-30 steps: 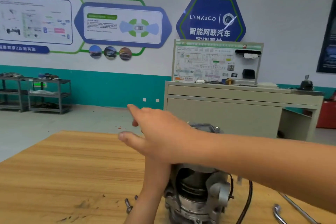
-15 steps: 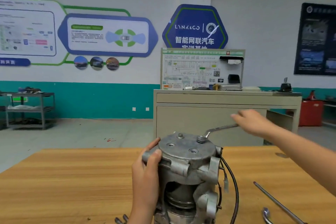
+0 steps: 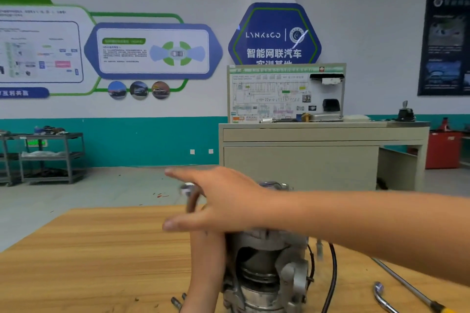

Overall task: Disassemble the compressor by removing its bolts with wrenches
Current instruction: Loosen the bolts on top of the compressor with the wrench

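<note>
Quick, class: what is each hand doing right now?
Right hand: open, straight fingers against the blurred wrench.
Left hand: cannot tell, hidden behind the right hand; only its forearm shows.

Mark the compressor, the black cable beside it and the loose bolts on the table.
compressor [image 3: 291, 273]: head view, on the mounting lug of its body.
black cable [image 3: 335, 272]: head view, midway along its visible run.
loose bolts [image 3: 176, 302]: head view, on the left bolt's shank.

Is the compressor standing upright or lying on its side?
Upright: the compressor stands on end on the wooden table, its round body vertical.
</note>
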The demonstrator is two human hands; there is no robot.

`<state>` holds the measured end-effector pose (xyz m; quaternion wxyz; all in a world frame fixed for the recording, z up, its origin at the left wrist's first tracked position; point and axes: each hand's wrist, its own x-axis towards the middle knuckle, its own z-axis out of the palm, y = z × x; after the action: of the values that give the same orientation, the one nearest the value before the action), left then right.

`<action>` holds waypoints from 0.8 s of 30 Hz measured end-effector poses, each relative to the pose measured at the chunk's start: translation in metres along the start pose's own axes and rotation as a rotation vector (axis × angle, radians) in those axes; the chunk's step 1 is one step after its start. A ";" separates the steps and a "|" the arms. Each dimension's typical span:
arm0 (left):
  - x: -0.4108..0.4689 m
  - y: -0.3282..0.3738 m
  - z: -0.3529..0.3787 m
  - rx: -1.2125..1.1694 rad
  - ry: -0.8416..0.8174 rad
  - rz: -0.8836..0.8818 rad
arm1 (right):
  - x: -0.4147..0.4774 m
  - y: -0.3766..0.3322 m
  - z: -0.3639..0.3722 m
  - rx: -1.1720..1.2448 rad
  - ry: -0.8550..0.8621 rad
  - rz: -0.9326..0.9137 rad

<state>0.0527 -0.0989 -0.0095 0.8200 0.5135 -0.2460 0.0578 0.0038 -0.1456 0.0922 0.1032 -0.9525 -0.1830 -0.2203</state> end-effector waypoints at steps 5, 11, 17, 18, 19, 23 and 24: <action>-0.003 -0.001 -0.001 0.000 -0.059 -0.041 | -0.120 -0.012 -0.031 0.651 0.526 0.063; -0.006 0.004 0.003 -0.059 -0.052 -0.036 | -0.140 0.058 -0.049 0.531 1.111 0.602; -0.007 0.002 0.004 -0.064 -0.021 -0.008 | -0.059 0.161 -0.048 0.499 0.584 1.155; -0.007 0.002 0.003 -0.060 -0.023 -0.017 | -0.038 0.164 -0.043 0.459 0.477 1.149; -0.007 0.000 0.002 -0.068 -0.026 -0.018 | -0.017 0.164 -0.038 0.415 0.383 1.106; -0.009 0.001 0.005 -0.101 -0.035 -0.010 | 0.052 0.118 -0.013 0.105 -0.025 0.797; -0.011 0.002 0.005 -0.097 -0.022 -0.018 | 0.064 0.097 -0.007 -0.009 -0.105 0.704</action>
<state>0.0406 -0.1004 -0.0110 0.8416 0.4760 -0.2529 0.0331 0.0924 -0.2173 0.1165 0.1588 -0.9678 0.1523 -0.1226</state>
